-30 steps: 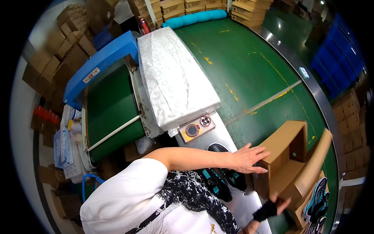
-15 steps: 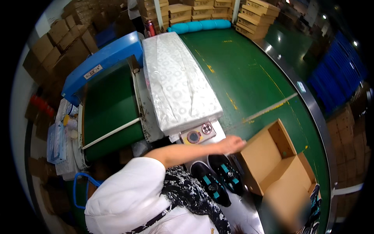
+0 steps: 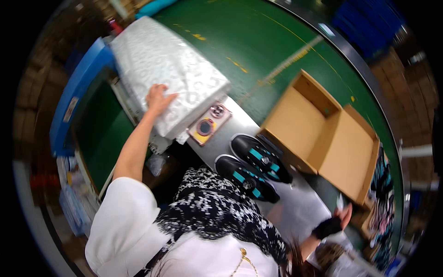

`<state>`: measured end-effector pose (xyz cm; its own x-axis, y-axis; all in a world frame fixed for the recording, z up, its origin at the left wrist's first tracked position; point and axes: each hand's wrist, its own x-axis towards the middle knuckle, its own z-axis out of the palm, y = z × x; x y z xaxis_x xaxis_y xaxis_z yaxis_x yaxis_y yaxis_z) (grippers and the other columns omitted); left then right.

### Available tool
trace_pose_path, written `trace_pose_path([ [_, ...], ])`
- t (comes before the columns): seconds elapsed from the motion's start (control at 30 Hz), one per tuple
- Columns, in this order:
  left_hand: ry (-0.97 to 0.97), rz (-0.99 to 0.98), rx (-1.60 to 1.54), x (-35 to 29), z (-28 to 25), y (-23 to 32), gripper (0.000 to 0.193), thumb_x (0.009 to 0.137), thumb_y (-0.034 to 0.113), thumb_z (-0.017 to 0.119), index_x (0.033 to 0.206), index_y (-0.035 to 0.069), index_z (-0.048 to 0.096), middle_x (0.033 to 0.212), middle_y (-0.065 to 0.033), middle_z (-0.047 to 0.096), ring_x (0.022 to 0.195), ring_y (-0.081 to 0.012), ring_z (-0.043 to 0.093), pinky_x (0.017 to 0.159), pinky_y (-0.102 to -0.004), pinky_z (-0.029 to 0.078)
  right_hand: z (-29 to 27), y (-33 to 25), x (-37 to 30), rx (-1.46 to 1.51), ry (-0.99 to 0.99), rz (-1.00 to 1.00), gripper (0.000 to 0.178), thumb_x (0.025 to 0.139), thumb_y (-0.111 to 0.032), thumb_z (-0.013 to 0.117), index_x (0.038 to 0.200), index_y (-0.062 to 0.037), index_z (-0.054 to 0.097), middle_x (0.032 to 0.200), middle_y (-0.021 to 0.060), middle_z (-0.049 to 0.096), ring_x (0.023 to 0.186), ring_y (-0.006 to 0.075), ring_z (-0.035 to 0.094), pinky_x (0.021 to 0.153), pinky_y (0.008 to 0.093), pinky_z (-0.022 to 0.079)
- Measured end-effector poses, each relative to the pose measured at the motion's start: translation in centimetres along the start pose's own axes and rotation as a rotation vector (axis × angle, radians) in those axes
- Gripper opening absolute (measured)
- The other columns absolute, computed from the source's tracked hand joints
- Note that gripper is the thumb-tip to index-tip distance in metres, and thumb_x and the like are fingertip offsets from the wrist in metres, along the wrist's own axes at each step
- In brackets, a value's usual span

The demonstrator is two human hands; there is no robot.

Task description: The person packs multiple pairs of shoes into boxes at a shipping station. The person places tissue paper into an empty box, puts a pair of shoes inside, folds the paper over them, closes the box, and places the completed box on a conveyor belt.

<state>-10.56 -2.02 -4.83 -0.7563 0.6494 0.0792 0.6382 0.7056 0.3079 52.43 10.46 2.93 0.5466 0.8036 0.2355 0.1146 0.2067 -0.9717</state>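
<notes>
My left hand (image 3: 159,100) rests on the stack of white patterned wrapping paper (image 3: 184,69), fingers spread and holding nothing. At the lower right, my right hand (image 3: 341,218) has a dark band at its wrist. Its fingers pinch a small whitish, translucent piece (image 3: 340,201) whose kind I cannot make out. Between the hands, a pair of black shoes with teal straps, one shoe (image 3: 260,157) beside the other (image 3: 247,177), lies on the metal table (image 3: 300,207). To their right is an open brown cardboard shoe box (image 3: 300,120), its lid (image 3: 348,157) folded back.
A phone in a patterned case (image 3: 210,123) lies between the paper stack and the shoes. The green conveyor belt (image 3: 258,41) runs beyond the box. A blue-framed machine (image 3: 83,87) stands at the left. More teal and black shoes (image 3: 383,180) sit past the lid.
My left hand has moved from beside the box leftward to the paper stack. My right hand has come into sight at lower right. The whole view has turned and shifted.
</notes>
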Motion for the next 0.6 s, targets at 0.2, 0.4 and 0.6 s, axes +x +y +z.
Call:
trace_pose_path([
  [0.2,0.276,0.092,-0.001,1.3,2.1,-0.4,0.022,0.076,0.033,0.058,0.080,0.012,0.060,0.098,-0.0081,0.053,0.095,-0.0291,0.049,0.079,-0.0388,0.038,12.6,0.6,0.5,0.078,-0.627,0.157,0.053,0.077,-0.002,0.054,0.126,-0.0065,0.036,0.122,0.0114,0.042,0.083,0.0180,0.060,0.061,0.0235,0.044],
  [0.4,0.432,0.200,-0.106,5.1,-8.5,1.4,0.021,0.085,0.024,0.051,0.079,0.003,0.054,0.071,-0.0139,0.053,0.067,-0.0268,0.052,0.062,-0.0344,0.040,15.3,5.0,-2.0,-0.961,-1.139,-0.672,0.041,0.076,-0.025,0.059,0.114,-0.0123,0.049,0.104,0.0160,0.055,0.084,0.0300,0.058,0.072,0.0397,0.045],
  [0.6,0.349,0.477,-0.640,1.8,-16.0,20.7,0.015,0.089,0.017,0.047,0.085,0.004,0.053,0.064,0.0040,0.042,0.054,-0.0042,0.036,0.048,-0.0198,0.031,20.5,5.0,-3.5,-0.958,-1.323,-0.352,0.051,0.071,-0.034,0.063,0.115,-0.0138,0.049,0.105,0.0169,0.055,0.097,0.0331,0.052,0.084,0.0416,0.040],
])
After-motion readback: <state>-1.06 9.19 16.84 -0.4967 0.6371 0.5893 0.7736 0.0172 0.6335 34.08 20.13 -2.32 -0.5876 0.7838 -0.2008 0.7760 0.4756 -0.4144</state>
